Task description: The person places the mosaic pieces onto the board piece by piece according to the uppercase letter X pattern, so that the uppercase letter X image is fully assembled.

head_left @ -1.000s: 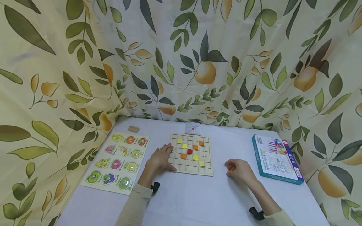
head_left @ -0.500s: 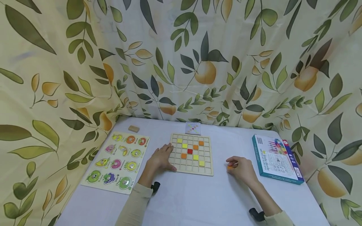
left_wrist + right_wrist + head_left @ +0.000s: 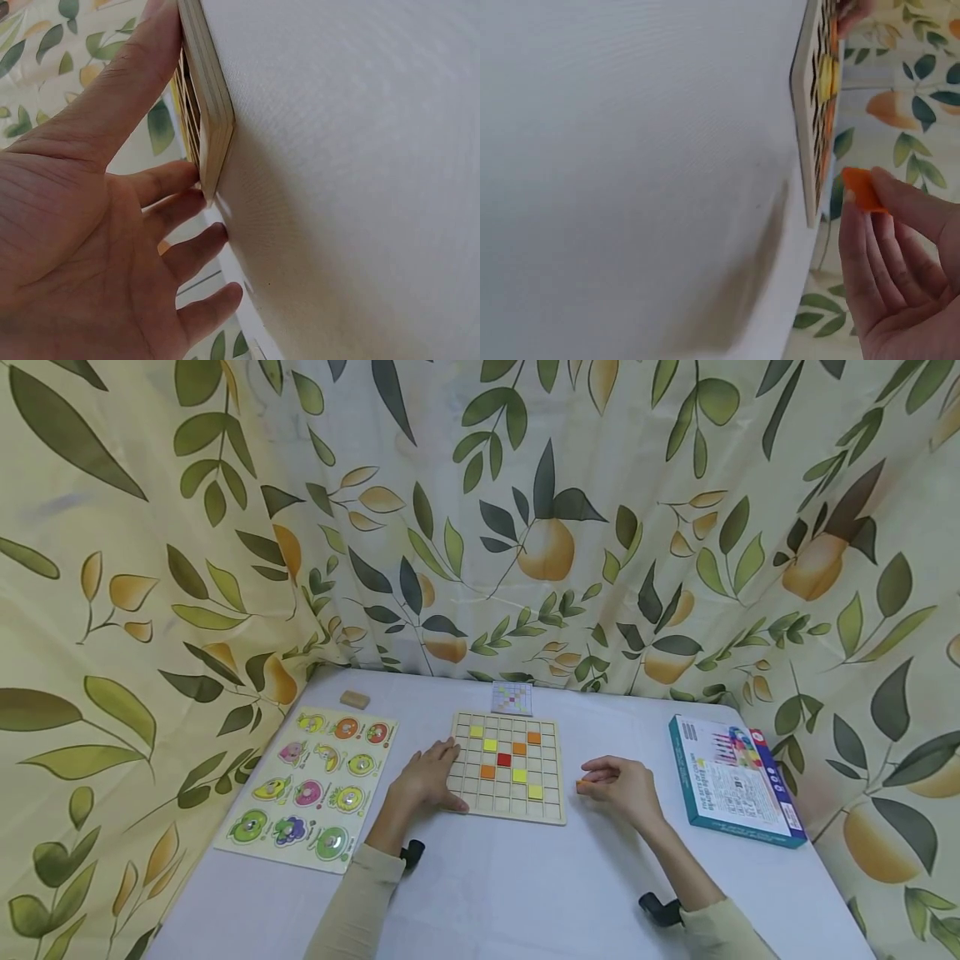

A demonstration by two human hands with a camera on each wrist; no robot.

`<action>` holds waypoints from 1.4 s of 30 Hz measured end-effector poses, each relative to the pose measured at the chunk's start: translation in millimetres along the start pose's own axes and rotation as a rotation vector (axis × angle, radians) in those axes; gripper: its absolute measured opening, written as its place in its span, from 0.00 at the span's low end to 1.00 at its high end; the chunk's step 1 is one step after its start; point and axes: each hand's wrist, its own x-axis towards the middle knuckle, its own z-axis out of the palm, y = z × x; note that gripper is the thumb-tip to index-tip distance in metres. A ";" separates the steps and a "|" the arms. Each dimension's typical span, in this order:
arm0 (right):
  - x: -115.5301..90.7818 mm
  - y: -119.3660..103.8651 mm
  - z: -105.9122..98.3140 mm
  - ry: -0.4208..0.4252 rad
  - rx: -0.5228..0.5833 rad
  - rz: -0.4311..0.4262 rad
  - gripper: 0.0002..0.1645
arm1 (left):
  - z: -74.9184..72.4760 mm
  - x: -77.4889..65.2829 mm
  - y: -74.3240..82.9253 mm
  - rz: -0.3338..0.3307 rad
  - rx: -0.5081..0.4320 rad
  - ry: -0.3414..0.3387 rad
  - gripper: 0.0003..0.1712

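A square wooden grid board [image 3: 510,807] lies on the white table, holding one red tile [image 3: 504,760], three orange tiles [image 3: 487,772] and several yellow tiles [image 3: 519,775]. My left hand [image 3: 426,781] rests at its left edge, fingers spread. In the left wrist view, the thumb lies along the board's edge and fingertips touch by its corner. To the right of the board, my right hand [image 3: 626,789] pinches a small orange tile [image 3: 864,189] between thumb and fingertips, above the table. Behind the board is a small pattern card [image 3: 512,699] showing a coloured grid.
On the left lies a fruit puzzle board [image 3: 307,818], with a small wooden block [image 3: 355,699] behind it. A teal-edged box [image 3: 738,781] sits at the right. A leaf-patterned curtain [image 3: 480,527] hangs behind the white table [image 3: 510,893].
My right hand first drew slightly to the right, then moved left and up towards the board with the orange tile in its fingertips. The left hand has stayed in place.
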 end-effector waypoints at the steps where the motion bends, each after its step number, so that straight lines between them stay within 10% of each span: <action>1: 1.9 -2.5 2.3 -0.004 0.013 0.004 0.22 | -0.2 0.0 -0.1 -0.001 -0.002 -0.002 0.70; 10: 19.1 -28.5 30.2 -0.077 0.189 0.042 0.20 | -1.1 0.0 -1.1 -0.008 0.004 -0.007 0.69; 42: 37.0 -80.1 116.7 -0.144 0.162 -0.093 0.16 | 0.6 2.4 -0.4 -0.023 0.027 -0.022 0.68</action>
